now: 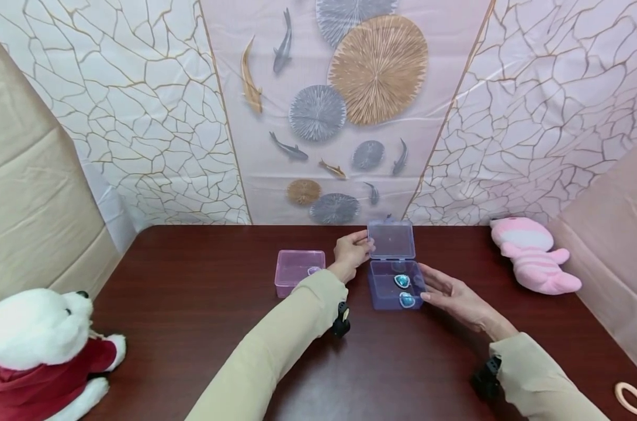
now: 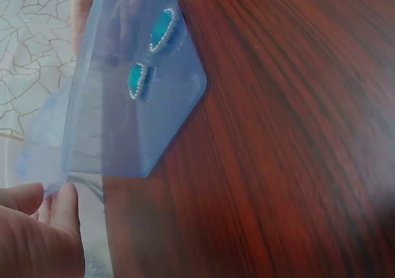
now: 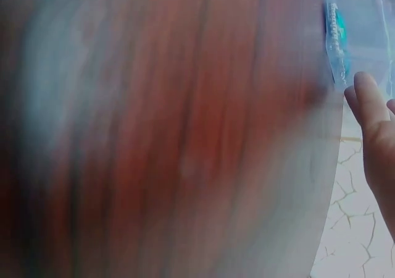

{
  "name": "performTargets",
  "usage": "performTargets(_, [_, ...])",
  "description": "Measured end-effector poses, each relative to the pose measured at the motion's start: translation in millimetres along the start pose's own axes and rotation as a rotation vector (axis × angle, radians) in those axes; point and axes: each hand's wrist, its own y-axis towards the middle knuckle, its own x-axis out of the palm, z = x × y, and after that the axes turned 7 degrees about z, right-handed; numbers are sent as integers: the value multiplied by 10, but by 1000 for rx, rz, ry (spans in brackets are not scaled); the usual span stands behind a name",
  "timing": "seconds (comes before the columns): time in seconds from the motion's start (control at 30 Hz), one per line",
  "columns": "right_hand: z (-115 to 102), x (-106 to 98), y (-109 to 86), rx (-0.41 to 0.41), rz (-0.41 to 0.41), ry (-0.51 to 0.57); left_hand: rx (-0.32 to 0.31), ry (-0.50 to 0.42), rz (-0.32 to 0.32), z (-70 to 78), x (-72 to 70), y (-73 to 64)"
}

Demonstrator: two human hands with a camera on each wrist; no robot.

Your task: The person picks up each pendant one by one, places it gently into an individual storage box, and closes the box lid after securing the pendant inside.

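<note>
A clear blue-violet plastic box [image 1: 380, 286] stands on the table with its hinged lid [image 1: 391, 241] raised upright. Inside lie two teal gems with beaded white rims, one gem [image 1: 402, 281] farther back and the other gem [image 1: 407, 300] near the front. At the lid's left edge, my left hand [image 1: 351, 252] pinches it between thumb and fingers; the left wrist view shows the thumb and fingertips at the lid's corner. My right hand [image 1: 459, 299] touches the box's right side, fingers fairly straight and thumb near the front corner.
Left of the blue box, a pink clear box [image 1: 289, 270] holds a small purple gem [image 1: 314, 271], partly covered by my left sleeve. A white plush bear [image 1: 40, 339] in red sits at left, a pink plush toy [image 1: 539, 257] at right. A wooden ring [image 1: 632, 399] lies near the right edge.
</note>
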Motion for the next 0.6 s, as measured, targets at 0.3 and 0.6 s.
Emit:
performTargets(0.3, [-44, 147, 88, 30, 60, -24, 117, 178, 71, 91, -140, -43])
performTargets(0.6, [-102, 315, 208, 50, 177, -31, 182, 359, 66, 136, -270, -333])
